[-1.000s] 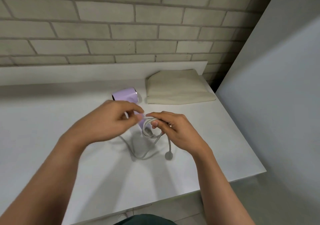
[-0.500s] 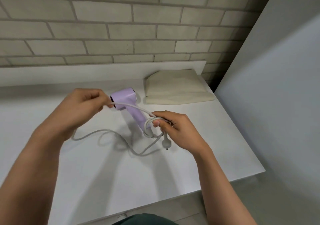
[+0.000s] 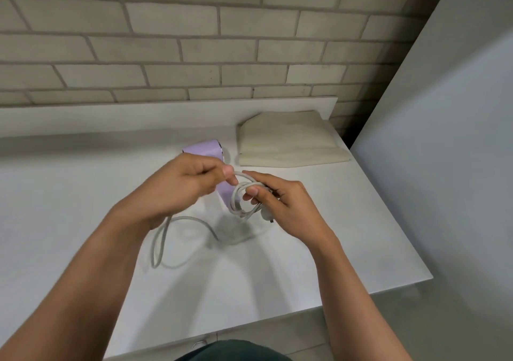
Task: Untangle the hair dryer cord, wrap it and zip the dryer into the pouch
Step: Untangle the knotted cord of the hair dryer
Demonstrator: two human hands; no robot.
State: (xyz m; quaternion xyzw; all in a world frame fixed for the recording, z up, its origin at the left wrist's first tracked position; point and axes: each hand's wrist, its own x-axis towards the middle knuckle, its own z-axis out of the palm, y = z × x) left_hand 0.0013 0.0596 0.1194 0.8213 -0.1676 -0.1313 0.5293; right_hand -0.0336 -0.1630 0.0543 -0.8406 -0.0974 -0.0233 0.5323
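Through the head view I look down on both hands above the white tabletop [image 3: 83, 194]. The left hand [image 3: 177, 191] pinches the grey cord [image 3: 163, 238] between thumb and forefinger, with the other fingers curled in. The pinched piece runs across to the right hand [image 3: 288, 208]. The right hand holds a small coil of the cord; its fingers [image 3: 261, 177] are curled round the loops and the thumb presses on them. The plug [image 3: 267, 215] sticks out just under this hand, at the lower edge of the coil.

From below the left hand the loose part of the cord goes down to the tabletop and lies there in one open loop on my near side. The lilac hair dryer [image 3: 205, 149] lies behind the hands, partly hidden by the left hand. Its handle shows between the two hands, just beside the coil. The beige pouch [image 3: 286, 144] lies flat further back on the right, near the dryer but apart from it. I cannot tell if its zip is open.
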